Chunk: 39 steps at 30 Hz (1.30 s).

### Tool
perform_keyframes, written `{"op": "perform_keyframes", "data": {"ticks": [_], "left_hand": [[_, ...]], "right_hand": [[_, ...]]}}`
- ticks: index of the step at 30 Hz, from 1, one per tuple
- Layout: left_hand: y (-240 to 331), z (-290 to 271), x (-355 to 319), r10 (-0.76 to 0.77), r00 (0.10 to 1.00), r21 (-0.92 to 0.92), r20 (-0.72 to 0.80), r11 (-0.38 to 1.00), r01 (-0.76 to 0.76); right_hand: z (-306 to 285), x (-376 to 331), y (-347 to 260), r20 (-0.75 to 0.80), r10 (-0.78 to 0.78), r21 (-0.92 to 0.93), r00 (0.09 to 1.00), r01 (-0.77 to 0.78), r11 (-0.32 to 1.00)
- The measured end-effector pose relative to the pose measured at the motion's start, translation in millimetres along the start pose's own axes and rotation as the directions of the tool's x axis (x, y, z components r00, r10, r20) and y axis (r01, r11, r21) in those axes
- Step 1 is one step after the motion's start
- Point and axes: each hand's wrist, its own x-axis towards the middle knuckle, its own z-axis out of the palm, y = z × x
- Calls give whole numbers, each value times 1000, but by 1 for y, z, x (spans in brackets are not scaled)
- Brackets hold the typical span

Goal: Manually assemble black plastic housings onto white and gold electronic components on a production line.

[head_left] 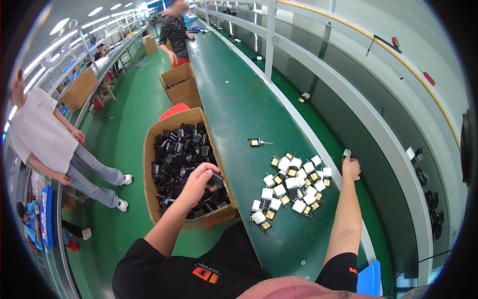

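Note:
My left hand (198, 182) is closed on a black plastic housing (215, 180), held above the right side of an open cardboard box (149, 130). Many similar black housings (178, 148) fill that box. Over the dark strip beyond the bench's right rail, my right hand (351, 169) grips a small white-and-dark component (346, 153), partly covered by the fingers. Between my arms, a loose pile of white components with yellow coil parts and thin wires (293, 185) lies on the green bench (234, 99). One more component (255, 142) lies apart, beyond the pile.
White metal rails and a post (270, 42) run along the bench's right side. Dark parts (432, 199) lie at the far right. A second cardboard box (180, 79) stands farther up; a co-worker (174, 35) is beyond it. Another person (45, 119) stands at left. A blue bin (369, 279) is at lower right.

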Motion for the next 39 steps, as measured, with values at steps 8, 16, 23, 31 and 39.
{"op": "perform_keyframes", "data": {"ticks": [8, 16, 23, 31, 39], "left_hand": [[-11, 60, -10, 136, 844, -585, 519, 777, 235], [1, 102, -8, 161, 789, -676, 593, 631, 379], [-16, 155, -11, 349, 560, -643, 752, 578, 503], [-19, 189, -34, 177, 363, -318, 915, 870, 377], [-13, 215, -62, 149, 377, -125, 914, 988, -87]], "right_hand": [[-2, 17, 8, -3, -78, 2, 997, 78, 997], [-101, -81, 42, 108, -282, 948, 953, -13, 319], [-184, -293, 76, 98, -493, 995, 865, -100, 23], [-208, -368, 87, -85, -409, 879, 909, 262, 400], [-216, -370, 107, -27, -415, 781, 909, 278, 559]]}}
